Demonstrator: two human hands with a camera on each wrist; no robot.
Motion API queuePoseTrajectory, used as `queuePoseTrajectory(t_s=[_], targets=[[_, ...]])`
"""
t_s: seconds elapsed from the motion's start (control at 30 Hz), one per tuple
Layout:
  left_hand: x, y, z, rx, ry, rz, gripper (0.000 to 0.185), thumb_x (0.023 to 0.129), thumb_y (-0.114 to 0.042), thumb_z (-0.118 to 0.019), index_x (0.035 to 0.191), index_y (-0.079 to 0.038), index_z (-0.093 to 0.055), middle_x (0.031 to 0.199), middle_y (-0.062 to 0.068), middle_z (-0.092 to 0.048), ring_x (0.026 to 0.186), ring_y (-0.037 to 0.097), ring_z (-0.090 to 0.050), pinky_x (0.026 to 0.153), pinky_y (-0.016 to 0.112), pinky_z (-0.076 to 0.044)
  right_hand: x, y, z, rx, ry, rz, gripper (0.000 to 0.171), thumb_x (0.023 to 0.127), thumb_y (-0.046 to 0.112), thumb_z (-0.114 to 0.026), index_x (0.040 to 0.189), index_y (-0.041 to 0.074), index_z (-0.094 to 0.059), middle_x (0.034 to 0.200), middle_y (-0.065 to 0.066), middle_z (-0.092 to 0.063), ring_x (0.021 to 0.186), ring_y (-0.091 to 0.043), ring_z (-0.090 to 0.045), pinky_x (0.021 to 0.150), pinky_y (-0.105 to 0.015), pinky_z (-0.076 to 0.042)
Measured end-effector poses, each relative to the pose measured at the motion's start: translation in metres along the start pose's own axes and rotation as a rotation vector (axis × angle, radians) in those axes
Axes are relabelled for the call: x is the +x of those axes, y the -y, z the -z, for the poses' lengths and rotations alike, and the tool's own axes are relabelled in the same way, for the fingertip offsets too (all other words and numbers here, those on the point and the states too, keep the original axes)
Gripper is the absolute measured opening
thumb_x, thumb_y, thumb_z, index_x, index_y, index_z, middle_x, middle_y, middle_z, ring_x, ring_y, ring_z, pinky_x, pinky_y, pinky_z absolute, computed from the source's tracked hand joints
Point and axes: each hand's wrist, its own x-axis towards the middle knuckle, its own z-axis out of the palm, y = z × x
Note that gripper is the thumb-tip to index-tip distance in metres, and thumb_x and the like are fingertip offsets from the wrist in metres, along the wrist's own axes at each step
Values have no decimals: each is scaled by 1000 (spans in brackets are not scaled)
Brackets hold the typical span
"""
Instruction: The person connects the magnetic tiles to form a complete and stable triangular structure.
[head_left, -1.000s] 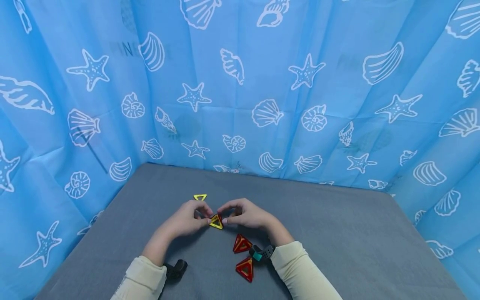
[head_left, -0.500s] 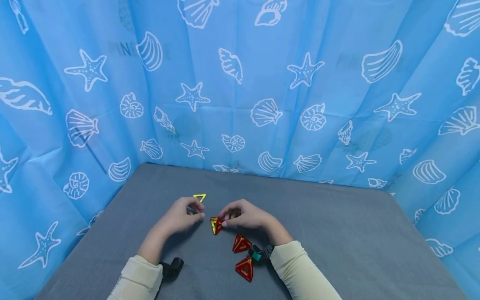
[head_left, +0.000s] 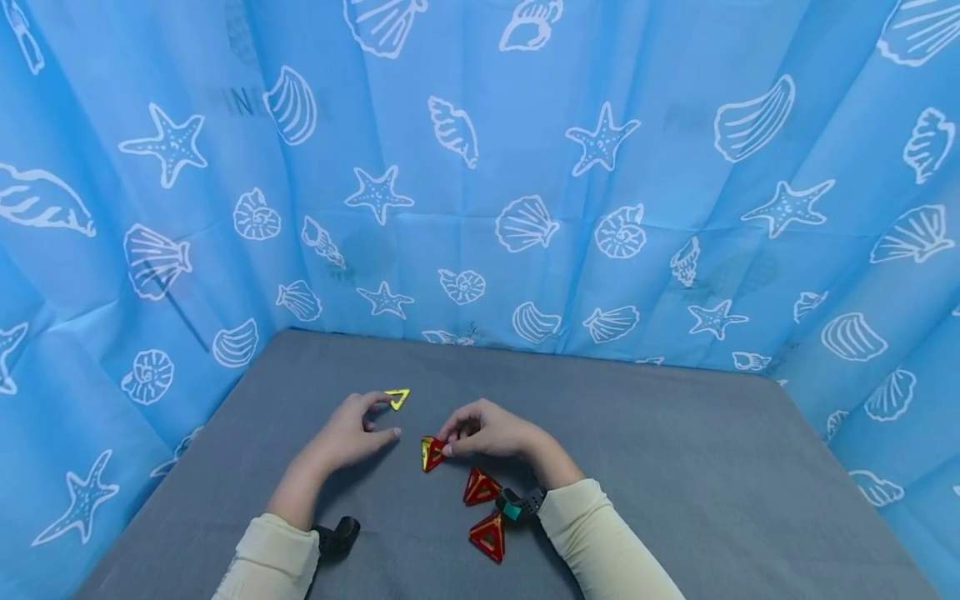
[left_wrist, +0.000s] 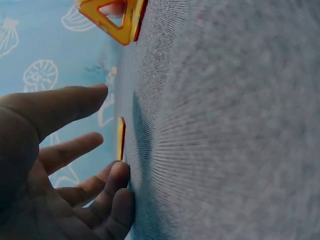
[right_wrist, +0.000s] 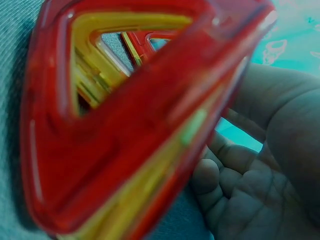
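Left hand [head_left: 347, 435] let go, fingers now loose beside the flat yellow triangle [head_left: 397, 398]; right hand [head_left: 487, 432] alone pinches the red-yellow triangle piece [head_left: 430, 452].

flat triangle [head_left: 397, 398] behind left hand [head_left: 347, 435] | pyramid [head_left: 431, 452] between hands | two pyramids [head_left: 482, 487] nearer, beside right wrist

On the grey table [head_left: 675, 467], the right hand [head_left: 491, 433] pinched a red-and-yellow pyramid [head_left: 430, 452]; the left hand [head_left: 348, 433] touched a flat yellow triangle [head_left: 397, 398] beyond that pyramid.
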Motion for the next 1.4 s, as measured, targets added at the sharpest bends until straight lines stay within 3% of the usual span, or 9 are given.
queuePoseTrajectory(t_s=[0.27, 0.57, 0.73, 0.87, 0.97, 1.1, 1.17, 1.27, 1.4], targets=[[-3, -5, -3, 155, 102, 82, 80, 97, -51, -74, 162, -15, -45, 146, 20, -43, 123, 36, -50, 98, 60, -48, 1, 0, -1, 1, -3, -10, 17, 100, 12, -73, 116, 7, -76, 98, 0, -70, 88, -15, -62, 78, -26, -50], [-3, -5, -2, 137, 85, 53, 73, 97, -46, -75, 157, -12, -51, 144, 21, -45, 124, 36, -53, 99, 61, -49, 1, 0, -1, -9, 0, 0, 17, 100, 11, -72, 116, 7, -76, 97, 1, -70, 88, -14, -62, 78, -26, -50], [-2, -3, 3, 92, 60, 12, 34, 100, -34, -75, 124, -11, -71, 127, 17, -54, 110, 29, -58, 96, 56, -51, 0, 1, -1, -7, 3, 1, 18, 100, 12, -73, 117, 6, -76, 97, 1, -70, 89, -14, -62, 78, -26, -50], [-3, -1, 8, 72, 37, -25, 16, 99, -25, -74, 97, -10, -71, 114, 15, -59, 103, 26, -59, 92, 52, -51, 0, 1, -1, -10, 3, 4, 17, 100, 12, -73, 116, 6, -76, 97, 1, -69, 88, -14, -62, 78, -26, -50], [-2, 0, 9, 65, 17, -32, 21, 98, -21, -75, 111, -5, -71, 114, 16, -62, 103, 28, -60, 91, 51, -52, 1, 0, -1, -18, 4, 5, 17, 99, 12, -74, 115, 6, -76, 97, 1, -69, 88, -14, -62, 77, -26, -50], [-1, -1, 5, 110, 20, -3, 48, 100, -24, -74, 141, -3, -63, 126, 19, -60, 113, 31, -62, 98, 55, -53, 1, 1, -1, -21, 4, 8, 17, 100, 11, -73, 115, 6, -76, 96, 2, -69, 87, -13, -61, 77, -25, -49], [-1, -1, 3, 145, 33, 0, 52, 101, -24, -73, 146, -2, -60, 128, 20, -58, 114, 31, -61, 100, 56, -52, 1, 1, -1, -19, 3, 11, 17, 100, 11, -73, 115, 5, -76, 96, 1, -69, 87, -13, -61, 76, -24, -49], [-1, -2, 0, 167, 32, 0, 45, 99, -21, -75, 139, -2, -65, 126, 19, -56, 111, 29, -59, 99, 55, -52, 0, 1, -1, -10, 1, 7, 17, 100, 11, -73, 115, 5, -76, 96, 1, -69, 86, -13, -60, 76, -24, -49], [-3, -3, -1, 161, 12, 6, 24, 95, -17, -80, 115, -6, -72, 115, 15, -55, 96, 24, -55, 85, 45, -51, 0, 0, -2, 7, 3, -1, 17, 100, 11, -74, 115, 5, -76, 96, 0, -69, 85, -12, -61, 76, -25, -49]])
